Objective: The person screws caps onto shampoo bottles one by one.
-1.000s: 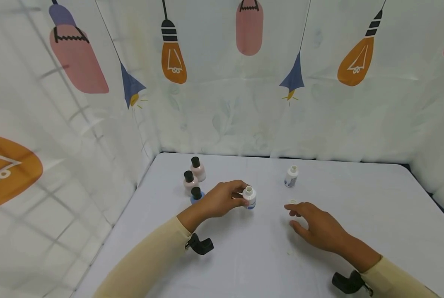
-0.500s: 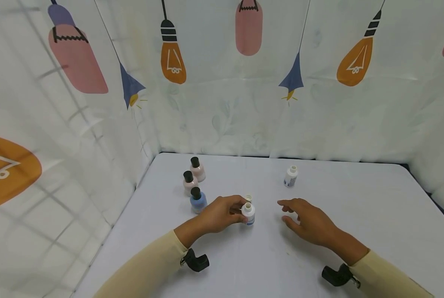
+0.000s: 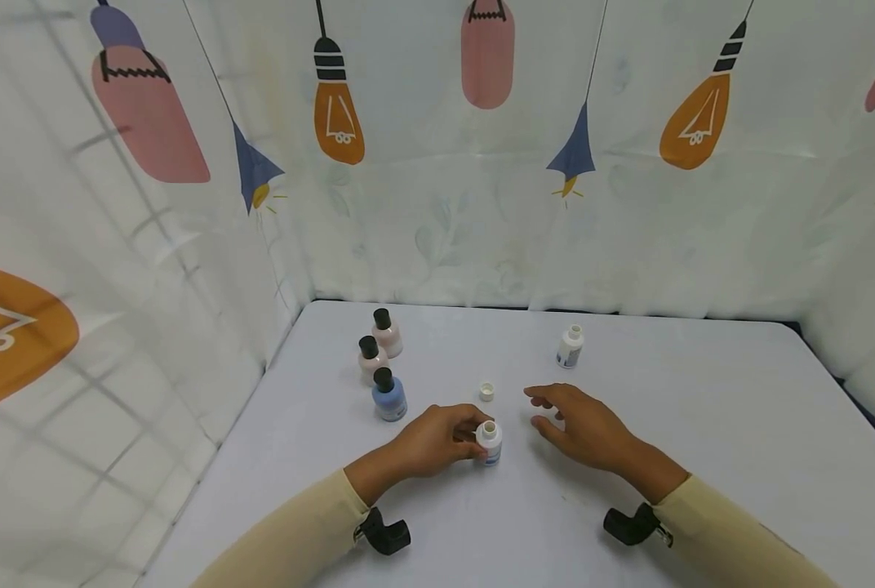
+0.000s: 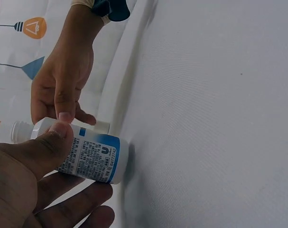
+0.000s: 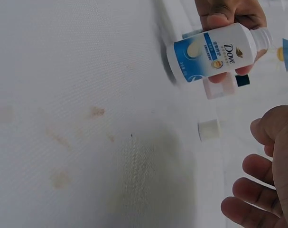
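My left hand (image 3: pixel 426 441) grips a small white Dove bottle (image 5: pixel 215 52) by its side. The bottle has a blue-and-white label, and its threaded neck is uncapped. It is upright and close over the table in the head view. Just behind it a white cap (image 3: pixel 486 392) lies on the table. To the right, my right hand (image 3: pixel 588 429) hovers with fingers spread loosely and nothing in them. In the left wrist view, a short white cylinder (image 4: pixel 102 127) shows by the right fingertips, partly covered by the bottle.
Two pale pink bottles (image 3: pixel 387 336) and a blue bottle (image 3: pixel 389 400), all black-capped, stand in a cluster at left. Another uncapped white bottle (image 3: pixel 570 349) stands farther back on the white table (image 3: pixel 702 392). A patterned curtain (image 3: pixel 437 204) rises behind.
My left hand has drawn the white bottle toward the front, so the cap and the blue bottle behind it now show. My right hand has moved left, toward the bottle.
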A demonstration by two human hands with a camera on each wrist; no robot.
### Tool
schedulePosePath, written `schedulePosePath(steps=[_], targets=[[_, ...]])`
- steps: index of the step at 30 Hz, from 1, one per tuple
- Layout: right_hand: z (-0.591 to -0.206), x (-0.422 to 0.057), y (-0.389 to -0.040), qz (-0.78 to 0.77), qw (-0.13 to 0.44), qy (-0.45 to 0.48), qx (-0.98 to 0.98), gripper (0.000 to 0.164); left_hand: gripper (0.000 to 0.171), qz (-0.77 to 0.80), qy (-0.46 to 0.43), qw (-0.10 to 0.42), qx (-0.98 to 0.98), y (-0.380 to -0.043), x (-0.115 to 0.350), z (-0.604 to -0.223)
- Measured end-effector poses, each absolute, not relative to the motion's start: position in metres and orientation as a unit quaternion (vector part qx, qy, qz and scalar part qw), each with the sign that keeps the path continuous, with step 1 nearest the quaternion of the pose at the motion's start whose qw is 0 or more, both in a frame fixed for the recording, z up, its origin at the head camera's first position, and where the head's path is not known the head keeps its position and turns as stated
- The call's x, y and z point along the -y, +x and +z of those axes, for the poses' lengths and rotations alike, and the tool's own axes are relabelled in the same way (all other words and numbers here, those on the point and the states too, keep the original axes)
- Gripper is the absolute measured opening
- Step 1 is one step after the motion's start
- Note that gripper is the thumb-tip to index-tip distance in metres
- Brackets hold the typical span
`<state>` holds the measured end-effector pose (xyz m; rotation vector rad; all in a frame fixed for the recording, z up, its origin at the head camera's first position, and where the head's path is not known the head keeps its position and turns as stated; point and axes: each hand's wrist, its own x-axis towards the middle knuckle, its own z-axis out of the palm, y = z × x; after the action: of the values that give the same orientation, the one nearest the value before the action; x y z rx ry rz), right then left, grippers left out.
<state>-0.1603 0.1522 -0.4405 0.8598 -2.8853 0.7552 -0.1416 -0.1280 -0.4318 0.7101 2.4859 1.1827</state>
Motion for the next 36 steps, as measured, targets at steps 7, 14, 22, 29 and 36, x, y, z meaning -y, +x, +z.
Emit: schedulePosePath(steps=[7, 14, 22, 29, 36], targets=[[-0.44, -0.14, -0.167, 0.247, 0.004, 0.279, 0.928, 0.045, 0.039, 0.411, 0.245, 0.15, -0.865, -0.141, 0.128, -0.434], [-0.44, -0.128, -0.174, 0.25, -0.008, 0.28, 0.927, 0.047, 0.034, 0.402, 0.251, 0.148, -0.868, -0.141, 0.129, -0.435], [-0.445, -0.119, -0.185, 0.258, -0.011, 0.276, 0.926, 0.046, 0.035, 0.383, 0.247, 0.156, -0.876, -0.143, 0.128, -0.436], [-0.451, -0.113, -0.193, 0.253, -0.009, 0.272, 0.928, 0.045, 0.036, 0.385, 0.25, 0.157, -0.874, -0.142, 0.128, -0.435], [-0.453, -0.106, -0.199, 0.249, -0.015, 0.263, 0.932, 0.044, 0.035, 0.39, 0.248, 0.16, -0.872, -0.141, 0.128, -0.433]])
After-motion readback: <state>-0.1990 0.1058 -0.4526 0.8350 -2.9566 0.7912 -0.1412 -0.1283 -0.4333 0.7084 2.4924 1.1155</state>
